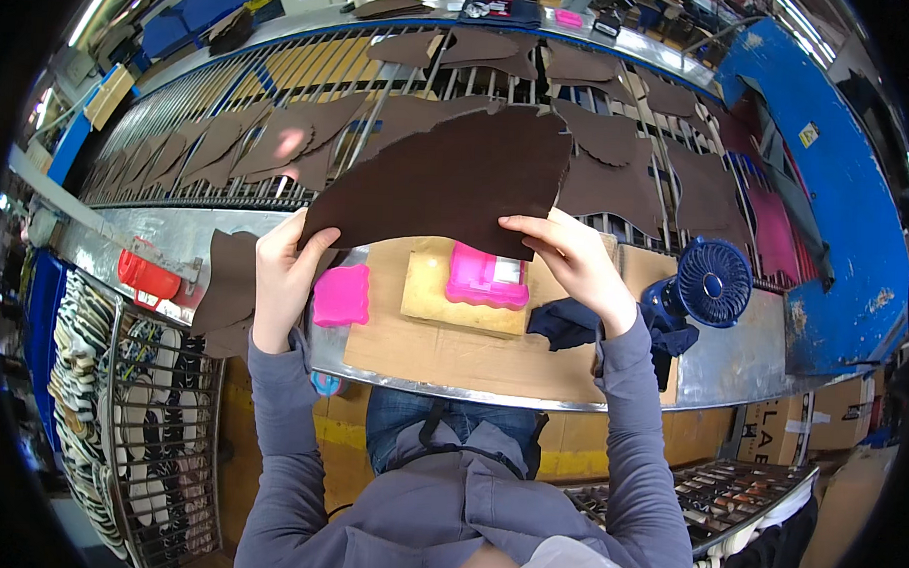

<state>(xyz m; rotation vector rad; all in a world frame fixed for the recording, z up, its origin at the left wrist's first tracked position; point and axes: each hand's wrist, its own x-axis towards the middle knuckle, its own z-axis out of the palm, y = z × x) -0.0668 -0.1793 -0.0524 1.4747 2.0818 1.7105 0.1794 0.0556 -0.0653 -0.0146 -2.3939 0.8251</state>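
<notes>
A large dark brown panel [443,178], leather-like with a curved, jagged upper edge, is held up above the worktable. My left hand [287,263] pinches its lower left corner between thumb and fingers. At the lower right, my right hand [578,256] grips the same panel, thumb on the near face. Beneath it, a pink plastic box [482,293] sits on a yellow foam block [429,298]. A wavy-edged pink piece [341,296] lies beside the block, near my left wrist. A dark blue cloth [563,323] lies below my right hand.
Cardboard [412,358] covers part of the metal table [732,359]. A blue fan [713,283] stands at right, before a blue machine [828,187]. Several brown panels [608,174] lie on the barred rack behind. More brown pieces [229,286] hang at left, near a red holder [149,276] and wire cart [164,424].
</notes>
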